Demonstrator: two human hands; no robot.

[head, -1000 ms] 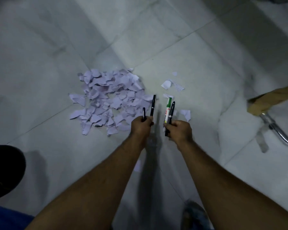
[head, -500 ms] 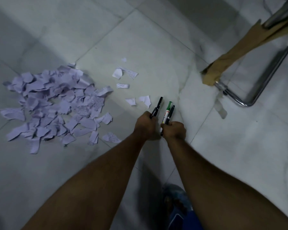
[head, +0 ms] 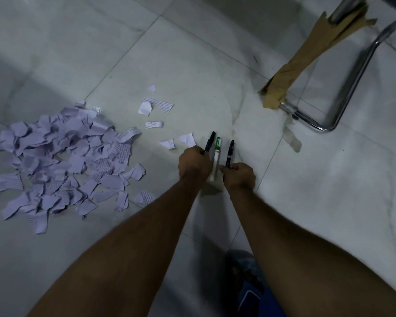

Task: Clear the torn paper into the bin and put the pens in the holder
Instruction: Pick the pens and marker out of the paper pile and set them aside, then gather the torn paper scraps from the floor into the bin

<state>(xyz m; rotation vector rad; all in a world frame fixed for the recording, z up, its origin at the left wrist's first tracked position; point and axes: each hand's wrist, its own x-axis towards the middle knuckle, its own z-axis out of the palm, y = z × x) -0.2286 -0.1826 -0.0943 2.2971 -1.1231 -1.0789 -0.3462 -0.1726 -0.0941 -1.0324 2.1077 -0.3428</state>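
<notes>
Open floor (head: 329,202) right and lower right of frame; torn paper pile (head: 62,161) blocks left, scraps (head: 156,106) centre, chair frame (head: 343,92) blocks upper right.

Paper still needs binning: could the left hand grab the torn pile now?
Probably not: the left hand already grips a black pen, though nothing lies between it and the paper pile.

Since 1.0 s ago the view has swung right: the torn paper pile (head: 62,161) now sits at frame left instead of centre, and the chair leg (head: 343,88) with its brown wrapping (head: 306,58) has moved from the right edge to the upper right. Both hands were apart; the left hand (head: 193,164) and right hand (head: 239,177) are now close together. The white marker (head: 216,160), earlier gripped in the right hand beside a black pen (head: 229,154), now shows between the two hands.
</notes>
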